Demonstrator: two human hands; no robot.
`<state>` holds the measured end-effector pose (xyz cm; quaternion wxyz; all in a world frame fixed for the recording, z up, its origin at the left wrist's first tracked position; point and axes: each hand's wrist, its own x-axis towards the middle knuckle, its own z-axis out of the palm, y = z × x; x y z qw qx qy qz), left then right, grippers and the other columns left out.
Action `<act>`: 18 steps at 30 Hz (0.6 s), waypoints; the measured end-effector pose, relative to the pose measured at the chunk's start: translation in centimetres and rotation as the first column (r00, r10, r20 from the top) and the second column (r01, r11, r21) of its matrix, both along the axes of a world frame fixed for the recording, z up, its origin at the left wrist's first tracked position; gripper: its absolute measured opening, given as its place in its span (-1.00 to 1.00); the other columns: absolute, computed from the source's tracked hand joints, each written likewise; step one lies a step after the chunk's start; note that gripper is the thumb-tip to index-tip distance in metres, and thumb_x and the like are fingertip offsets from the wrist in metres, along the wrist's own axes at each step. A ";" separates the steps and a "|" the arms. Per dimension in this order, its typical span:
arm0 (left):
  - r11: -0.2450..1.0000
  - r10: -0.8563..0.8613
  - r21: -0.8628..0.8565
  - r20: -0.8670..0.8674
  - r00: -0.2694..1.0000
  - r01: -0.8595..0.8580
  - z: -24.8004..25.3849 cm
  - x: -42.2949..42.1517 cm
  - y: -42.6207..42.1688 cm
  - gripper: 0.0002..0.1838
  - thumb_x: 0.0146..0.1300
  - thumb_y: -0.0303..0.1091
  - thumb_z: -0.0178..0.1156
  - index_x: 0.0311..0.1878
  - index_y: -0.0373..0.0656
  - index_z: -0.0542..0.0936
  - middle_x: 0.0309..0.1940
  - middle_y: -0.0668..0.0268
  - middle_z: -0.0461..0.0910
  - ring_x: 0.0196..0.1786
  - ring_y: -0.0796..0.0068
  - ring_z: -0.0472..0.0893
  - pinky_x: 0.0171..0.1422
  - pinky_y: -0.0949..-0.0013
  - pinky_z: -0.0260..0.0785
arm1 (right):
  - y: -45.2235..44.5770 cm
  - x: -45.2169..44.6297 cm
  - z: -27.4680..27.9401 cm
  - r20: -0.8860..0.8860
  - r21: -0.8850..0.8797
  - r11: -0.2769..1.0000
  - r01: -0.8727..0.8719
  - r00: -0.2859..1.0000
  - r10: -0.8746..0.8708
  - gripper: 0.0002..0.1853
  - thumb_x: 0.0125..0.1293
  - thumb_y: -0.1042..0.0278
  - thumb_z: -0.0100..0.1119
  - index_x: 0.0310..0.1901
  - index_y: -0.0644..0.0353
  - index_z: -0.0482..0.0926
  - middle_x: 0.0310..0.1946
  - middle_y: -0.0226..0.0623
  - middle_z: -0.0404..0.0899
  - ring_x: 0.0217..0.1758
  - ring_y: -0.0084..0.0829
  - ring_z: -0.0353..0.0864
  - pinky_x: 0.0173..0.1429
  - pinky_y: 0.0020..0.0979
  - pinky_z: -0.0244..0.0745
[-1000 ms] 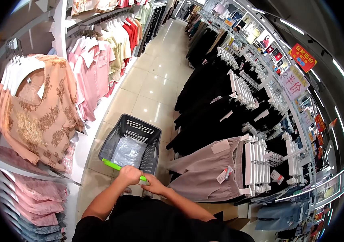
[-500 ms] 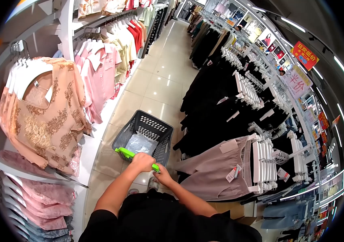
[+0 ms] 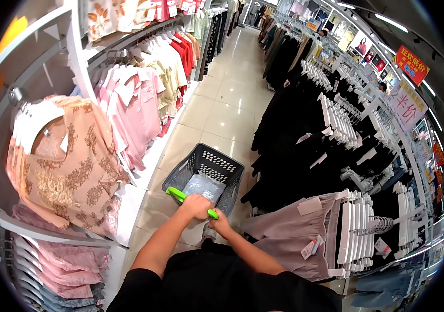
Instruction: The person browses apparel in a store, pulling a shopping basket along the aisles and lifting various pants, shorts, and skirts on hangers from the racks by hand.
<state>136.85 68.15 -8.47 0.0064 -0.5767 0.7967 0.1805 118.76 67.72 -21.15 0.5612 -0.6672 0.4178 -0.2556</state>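
Observation:
A dark grey shopping basket (image 3: 235,179) with round holes in its walls sits in front of me in the aisle. Its bright green handle (image 3: 176,194) runs across the near side. My left hand (image 3: 197,206) is wrapped round the middle of that handle. Close beside it, my right hand (image 3: 221,222) grips the handle's right end. Inside the basket lies a clear plastic-wrapped package (image 3: 201,187), pale grey or bluish; its contents cannot be made out.
Blouses (image 3: 71,166) and pink shirts (image 3: 136,112) hang along the left wall racks. On the right, black trousers (image 3: 294,140) and mauve trousers (image 3: 294,229) hang from a long rack jutting towards the aisle. Shiny floor tiles (image 3: 227,99) run ahead between them. Sale signs (image 3: 412,65) hang at upper right.
The basket and both hands have shifted slightly right in view, still together. The racks have also shifted right and a little down as the camera view moved. Both hands keep their grip.

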 end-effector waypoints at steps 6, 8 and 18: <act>0.996 -0.058 -0.068 0.055 0.997 0.062 -0.3 0.1 -7.0 -0.78 -0.06 -0.13 0.24 -0.38 0.00 0.68 -0.47 0.14 0.66 -0.34 0.05 0.68 -0.24 0.05 0.51 | -6.8 0.0 0.8 -0.049 -0.326 0.944 -0.041 0.998 0.026 -0.66 0.04 0.62 0.12 -0.08 0.22 0.50 -0.26 -0.19 0.52 -0.19 -0.30 0.56 -0.08 -0.28 0.47; 0.998 -0.047 -0.028 0.086 0.995 0.050 0.2 -0.6 -9.3 -0.78 -0.05 -0.11 0.23 -0.39 0.00 0.68 -0.47 0.13 0.66 -0.33 0.06 0.68 -0.24 0.03 0.51 | -8.9 -0.4 1.1 -0.021 -0.200 0.977 -0.067 0.998 0.064 -0.66 0.03 0.62 0.12 -0.09 0.22 0.51 -0.24 -0.14 0.54 -0.14 -0.18 0.56 -0.01 -0.26 0.43; 0.998 -0.037 0.060 0.159 0.987 0.028 1.6 -2.9 -19.8 -0.74 -0.02 -0.07 0.21 -0.40 -0.04 0.69 -0.44 0.12 0.67 -0.30 0.06 0.67 -0.14 0.06 0.51 | -18.4 -0.6 0.9 0.138 -0.318 0.942 0.110 0.988 -0.069 -0.61 -0.05 0.63 0.08 -0.09 0.19 0.51 -0.16 -0.15 0.56 0.02 -0.06 0.49 0.14 -0.18 0.37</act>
